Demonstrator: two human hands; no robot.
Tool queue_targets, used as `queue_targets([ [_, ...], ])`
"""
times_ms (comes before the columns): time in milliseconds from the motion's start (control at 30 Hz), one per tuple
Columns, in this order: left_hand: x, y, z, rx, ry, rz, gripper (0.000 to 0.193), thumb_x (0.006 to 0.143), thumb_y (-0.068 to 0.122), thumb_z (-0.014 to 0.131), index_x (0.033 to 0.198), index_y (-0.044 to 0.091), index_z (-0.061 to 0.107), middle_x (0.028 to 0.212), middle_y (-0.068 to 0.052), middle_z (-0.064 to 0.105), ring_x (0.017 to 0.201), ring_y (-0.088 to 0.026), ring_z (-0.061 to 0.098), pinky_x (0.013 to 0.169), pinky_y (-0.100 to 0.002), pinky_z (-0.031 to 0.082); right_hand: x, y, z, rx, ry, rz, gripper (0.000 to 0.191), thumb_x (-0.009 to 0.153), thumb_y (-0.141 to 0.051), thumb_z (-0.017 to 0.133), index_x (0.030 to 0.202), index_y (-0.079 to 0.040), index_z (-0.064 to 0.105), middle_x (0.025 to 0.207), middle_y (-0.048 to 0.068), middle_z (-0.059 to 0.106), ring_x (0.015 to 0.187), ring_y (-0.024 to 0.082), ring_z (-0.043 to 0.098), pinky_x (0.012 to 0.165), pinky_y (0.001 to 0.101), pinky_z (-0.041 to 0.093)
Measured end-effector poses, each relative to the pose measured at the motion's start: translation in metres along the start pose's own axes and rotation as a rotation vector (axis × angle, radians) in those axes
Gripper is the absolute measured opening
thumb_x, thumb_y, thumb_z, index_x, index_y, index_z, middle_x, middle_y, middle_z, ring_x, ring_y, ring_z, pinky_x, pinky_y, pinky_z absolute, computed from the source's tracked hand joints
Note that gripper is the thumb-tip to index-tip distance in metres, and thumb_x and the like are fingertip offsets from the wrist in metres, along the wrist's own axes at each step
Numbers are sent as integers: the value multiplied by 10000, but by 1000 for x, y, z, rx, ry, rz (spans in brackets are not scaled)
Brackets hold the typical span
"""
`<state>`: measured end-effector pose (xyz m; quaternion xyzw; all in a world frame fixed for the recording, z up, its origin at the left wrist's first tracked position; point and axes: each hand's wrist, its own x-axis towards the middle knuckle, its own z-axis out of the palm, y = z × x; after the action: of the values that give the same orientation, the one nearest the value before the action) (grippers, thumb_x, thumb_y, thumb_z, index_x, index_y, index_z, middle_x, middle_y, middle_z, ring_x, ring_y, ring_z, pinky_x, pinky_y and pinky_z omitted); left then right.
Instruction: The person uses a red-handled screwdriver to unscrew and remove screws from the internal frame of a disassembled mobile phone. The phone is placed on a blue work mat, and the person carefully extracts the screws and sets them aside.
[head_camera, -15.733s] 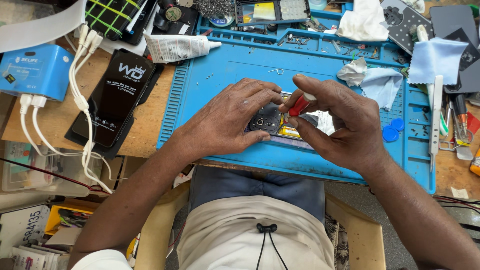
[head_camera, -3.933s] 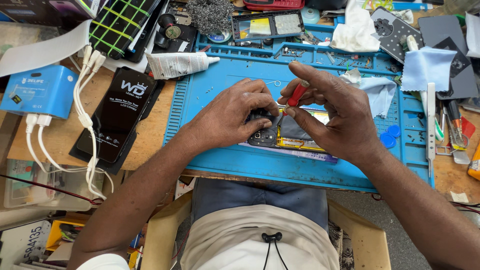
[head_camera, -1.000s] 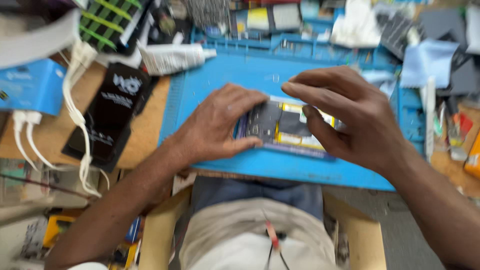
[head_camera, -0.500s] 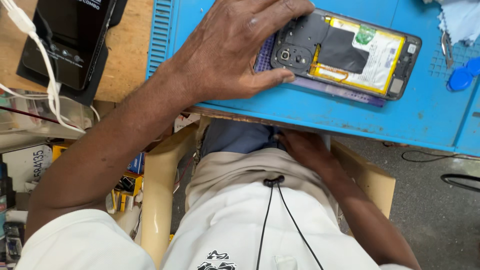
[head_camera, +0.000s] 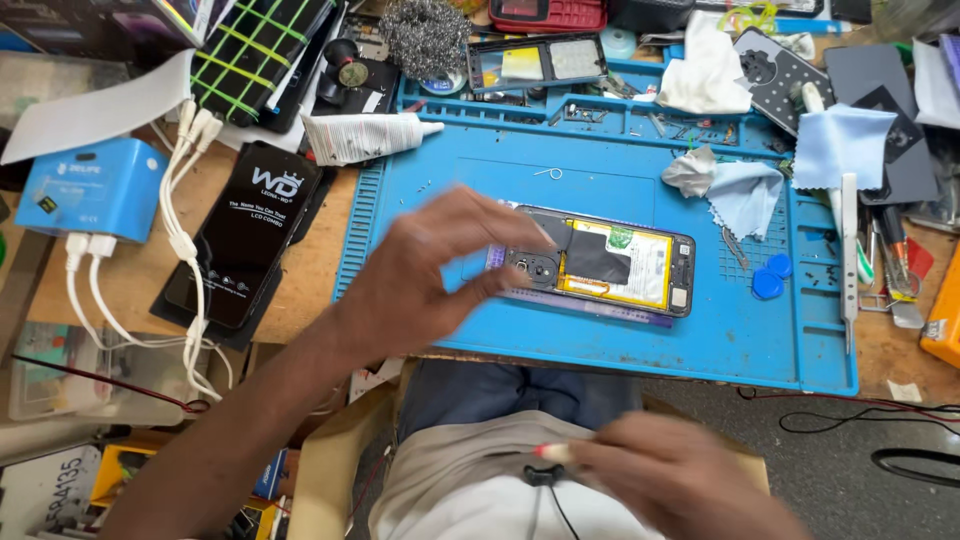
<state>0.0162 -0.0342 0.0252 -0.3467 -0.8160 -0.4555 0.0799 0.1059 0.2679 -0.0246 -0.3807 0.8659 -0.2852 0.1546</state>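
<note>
we judge the opened phone (head_camera: 610, 265) light, stiff, fragile inside, best gripped by its frame edges; our left hand (head_camera: 430, 275) rests open-fingered on it, our right hand (head_camera: 670, 475) pinches a red-tipped tool (head_camera: 552, 452).

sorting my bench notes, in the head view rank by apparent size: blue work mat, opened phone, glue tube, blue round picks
1. blue work mat
2. opened phone
3. glue tube, not far behind the phone
4. blue round picks

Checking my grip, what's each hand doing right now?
Left hand: open, fingers on the opened phone.
Right hand: blurred, closed on a red-tipped tool.
</note>
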Motion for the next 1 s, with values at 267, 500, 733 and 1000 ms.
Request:
queue_targets([
  [267,48,6,36,-11,-29,113,183,952,124,743,1129,136,788,1000,-52,793,847,-177,773,759,-322,641,52,-16,-122,-78,680,15,204,853,-61,884,983,-41,729,929,69,749,779,115,702,664,283,555],
  [500,66,-37,25,-16,5,-123,299,881,264,815,1130,103,773,971,-45,780,837,-185,755,715,-353,613,124,18,-117,42,684,-354,724,974,-83,827,1530,-62,364,1113,125,740,1073,171,749,901,293,648],
  [733,34,-46,14,241,-239,22,1043,589,547,940,1394,33,523,1286,-165,593,1222,-369,523,1055,-492,431,132,53,-94,8,666,-320,705,993,-32,814,1572,-86,415,1183,159,743,1122,215,765,924,319,670],
  [1000,26,-53,19,228,-186,20,1026,589,400,953,1417,6,492,1293,-159,600,1228,-368,534,1067,-485,431,146,57,-90,-5,620,-284,687,957,-54,822,1528,-86,441,1192,143,752,1102,192,767,902,315,665],
])
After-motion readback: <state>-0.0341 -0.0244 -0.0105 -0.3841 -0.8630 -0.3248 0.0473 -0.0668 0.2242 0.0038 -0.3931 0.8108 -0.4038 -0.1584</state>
